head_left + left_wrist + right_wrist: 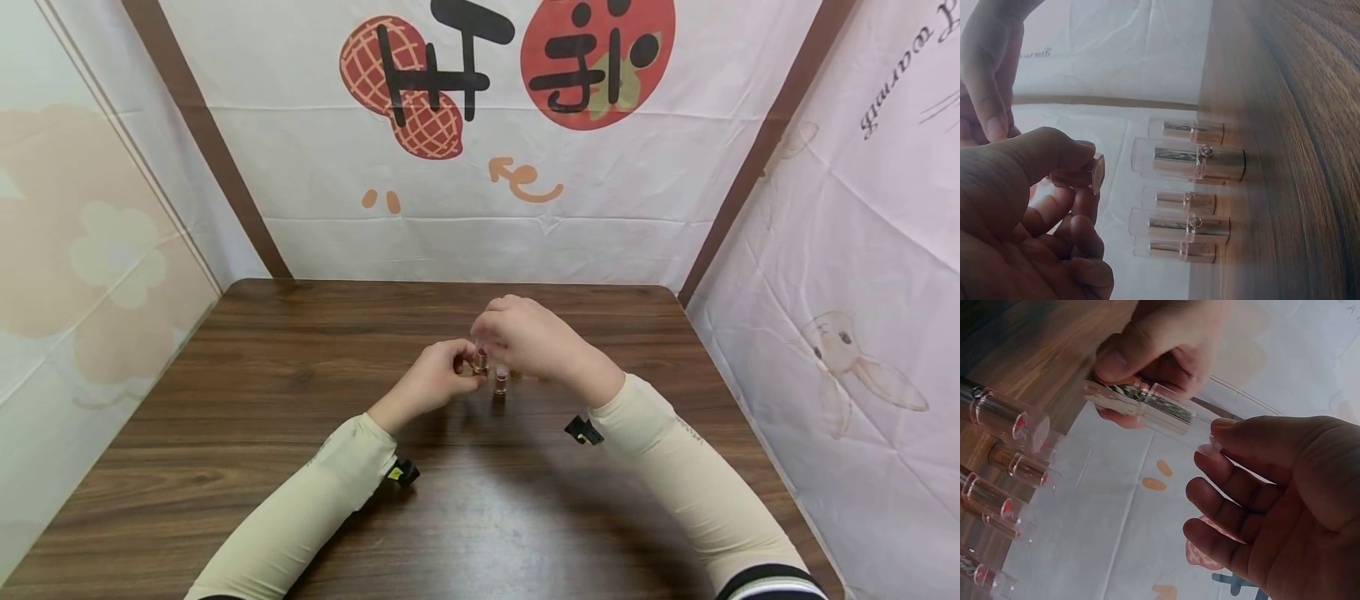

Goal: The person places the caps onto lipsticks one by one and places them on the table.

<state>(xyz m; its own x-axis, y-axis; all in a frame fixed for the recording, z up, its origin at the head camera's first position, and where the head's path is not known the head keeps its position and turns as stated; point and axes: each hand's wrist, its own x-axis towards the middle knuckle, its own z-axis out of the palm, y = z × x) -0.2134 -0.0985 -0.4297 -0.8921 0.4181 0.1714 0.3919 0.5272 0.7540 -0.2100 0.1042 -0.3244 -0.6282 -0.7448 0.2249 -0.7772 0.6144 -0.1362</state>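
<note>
My left hand (435, 377) holds the gold base of a lipstick (1116, 397) between thumb and fingers, just above the table. My right hand (532, 337) pinches the far end of its clear cap (1202, 434) between thumb and index finger, the other fingers loosely bent. In the right wrist view the cap surrounds the gold inner tube. The left wrist view shows only the base end of the held lipstick (1094, 175), the rest hidden behind the left hand. Close beside the hands stands another capped lipstick (500, 381).
Several gold lipsticks (1192, 162) with clear caps stand upright in a group on the brown wooden table (300, 350); my right hand hides most of them from the head view. Printed cloth walls (480, 242) rise behind the table and on both sides.
</note>
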